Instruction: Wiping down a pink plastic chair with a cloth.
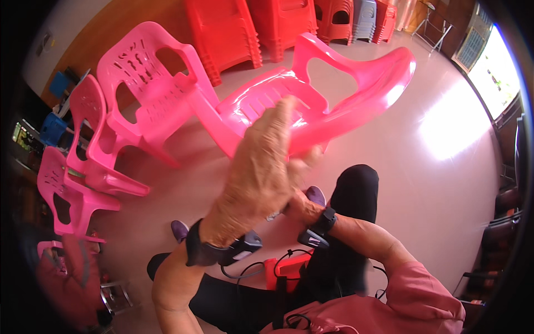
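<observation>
My left hand [258, 161] is raised in front of me, its fingers stretched out together and a little blurred. I see nothing held in it. Just beyond it, a glossy pink plastic armchair [361, 97] stands close, and the hand covers part of its near edge. Whether hand and chair touch I cannot tell. Low behind the left hand is my right hand [305, 209], near the left wrist. Its fingers are mostly hidden, along with anything they might hold. Both wrists carry black straps with small devices.
More pink armchairs [161, 103] stand in a row at the left. Stacks of red chairs [222, 33] and stools [335, 19] line the back. A red stool [271, 273] is beneath me, with black cables beside it. Another person's sleeve [75, 267] shows at lower left.
</observation>
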### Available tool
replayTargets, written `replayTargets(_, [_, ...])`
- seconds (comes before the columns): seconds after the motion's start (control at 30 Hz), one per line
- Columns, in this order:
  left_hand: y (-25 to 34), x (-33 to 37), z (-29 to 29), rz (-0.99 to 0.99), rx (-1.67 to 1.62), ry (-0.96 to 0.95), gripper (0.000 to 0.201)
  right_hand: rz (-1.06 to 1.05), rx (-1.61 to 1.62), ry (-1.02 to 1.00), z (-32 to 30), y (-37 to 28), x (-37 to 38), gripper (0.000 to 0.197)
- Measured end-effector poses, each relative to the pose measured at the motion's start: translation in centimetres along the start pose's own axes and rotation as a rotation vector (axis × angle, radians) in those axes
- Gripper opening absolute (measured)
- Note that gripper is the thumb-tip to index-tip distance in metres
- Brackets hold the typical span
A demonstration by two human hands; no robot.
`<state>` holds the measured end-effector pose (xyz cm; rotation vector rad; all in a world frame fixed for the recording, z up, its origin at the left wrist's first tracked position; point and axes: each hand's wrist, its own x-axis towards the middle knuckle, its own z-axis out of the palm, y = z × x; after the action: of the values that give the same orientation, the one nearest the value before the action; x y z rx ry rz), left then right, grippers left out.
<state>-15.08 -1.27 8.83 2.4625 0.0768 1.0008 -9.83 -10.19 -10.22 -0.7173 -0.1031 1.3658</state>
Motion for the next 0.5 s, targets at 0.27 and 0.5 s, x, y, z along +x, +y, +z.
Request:
replayTargets(0.27, [-1.5,-1.5,-0.4,-0.301,-0.543,-0.316,0.072,-0.221,0.028,0.063,-1.4,-0.8,-0.5,0.034])
replayTargets(0.5, [-12.4,-7.0,0.9,-0.275,-0.038,-0.308,0.052,-0.510,-0.593,-0.037,-0.7,-0.9,-0.5,0.035])
